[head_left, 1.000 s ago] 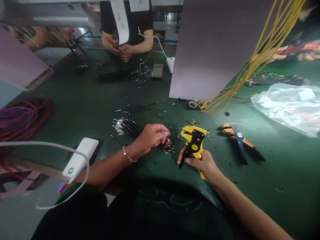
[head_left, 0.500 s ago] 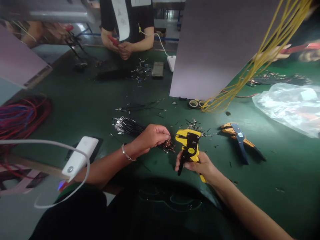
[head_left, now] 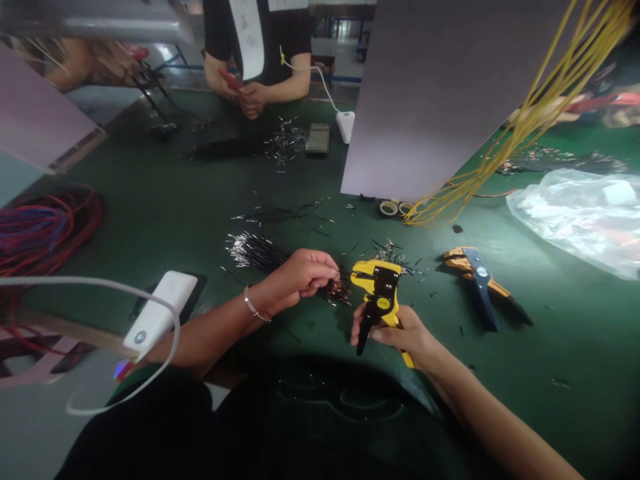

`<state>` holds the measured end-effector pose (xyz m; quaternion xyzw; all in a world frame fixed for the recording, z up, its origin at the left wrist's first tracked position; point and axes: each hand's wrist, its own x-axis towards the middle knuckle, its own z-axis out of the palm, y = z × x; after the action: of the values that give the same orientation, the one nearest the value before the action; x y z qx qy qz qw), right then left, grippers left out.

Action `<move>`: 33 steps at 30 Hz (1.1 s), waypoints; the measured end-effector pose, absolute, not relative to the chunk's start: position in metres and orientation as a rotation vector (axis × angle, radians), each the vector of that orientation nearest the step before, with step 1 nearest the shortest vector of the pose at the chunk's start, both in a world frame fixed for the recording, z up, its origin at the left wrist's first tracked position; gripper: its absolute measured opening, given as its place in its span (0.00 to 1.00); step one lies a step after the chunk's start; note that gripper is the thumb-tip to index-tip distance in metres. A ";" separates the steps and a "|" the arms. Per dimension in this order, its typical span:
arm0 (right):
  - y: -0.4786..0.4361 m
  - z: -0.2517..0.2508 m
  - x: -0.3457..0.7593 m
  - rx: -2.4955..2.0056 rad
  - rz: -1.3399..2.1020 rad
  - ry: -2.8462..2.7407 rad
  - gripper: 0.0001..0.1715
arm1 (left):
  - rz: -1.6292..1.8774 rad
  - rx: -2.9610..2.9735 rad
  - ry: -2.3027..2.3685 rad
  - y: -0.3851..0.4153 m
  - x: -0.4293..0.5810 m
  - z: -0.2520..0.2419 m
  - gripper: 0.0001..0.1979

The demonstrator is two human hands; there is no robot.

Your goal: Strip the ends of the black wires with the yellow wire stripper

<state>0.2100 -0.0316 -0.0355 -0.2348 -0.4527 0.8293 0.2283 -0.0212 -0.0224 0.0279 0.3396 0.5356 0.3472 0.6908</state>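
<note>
- Near six o'clock from the middle of the view, the left hand [head_left: 307, 277] is pinching thumb against forefinger, its other fingers curling in; whatever lies between the tips is too fine to make out.
- At four o'clock from the middle, the right hand [head_left: 393, 330] is gripping a yellow-and-black wire stripper [head_left: 383, 288], fingers wrapping round its handles; the tool's head is sitting just beside the left fingertips.
- At ten o'clock from the left hand, a bundle of black wires [head_left: 265, 253] is lying on the green counter [head_left: 165, 187], silvery tips fanning outward; copper-coloured ends [head_left: 340, 292] are showing just beneath the fingertips.
- At one o'clock from the yellow-and-black tool, small clippings [head_left: 391, 253] are lying scattered.
- At three o'clock from that tool, a blue-and-orange wire stripper [head_left: 479, 280] is lying apart from both hands.
- At two o'clock from the middle, yellow wires [head_left: 493, 157] are hanging beside a grey panel [head_left: 430, 100].
- At three o'clock, a clear plastic bag [head_left: 575, 217] is lying near the right edge.
- At nine o'clock, red and blue wires [head_left: 45, 230] are lying coiled; at eight, a white device [head_left: 163, 308] is showing beside the left forearm.
- At eleven o'clock, a co-worker [head_left: 275, 57] is holding a red tool [head_left: 230, 80].
</note>
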 end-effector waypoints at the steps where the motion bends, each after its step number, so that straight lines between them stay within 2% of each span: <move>1: -0.032 -0.035 0.210 -0.644 2.287 -1.246 0.18 | 0.775 0.758 1.183 -0.023 -0.021 0.027 0.05; 21: -0.034 -0.032 0.208 -0.682 2.289 -1.307 0.19 | 0.772 0.739 1.223 -0.031 -0.011 0.030 0.02; 33: -0.035 -0.028 0.210 -0.770 2.203 -1.450 0.13 | 0.733 0.741 1.240 -0.030 -0.011 0.029 0.01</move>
<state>0.2102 -0.0352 -0.0283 -0.2748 -0.5177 0.7862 0.1959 -0.0109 -0.0299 0.0286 0.3312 0.5544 0.3278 0.6896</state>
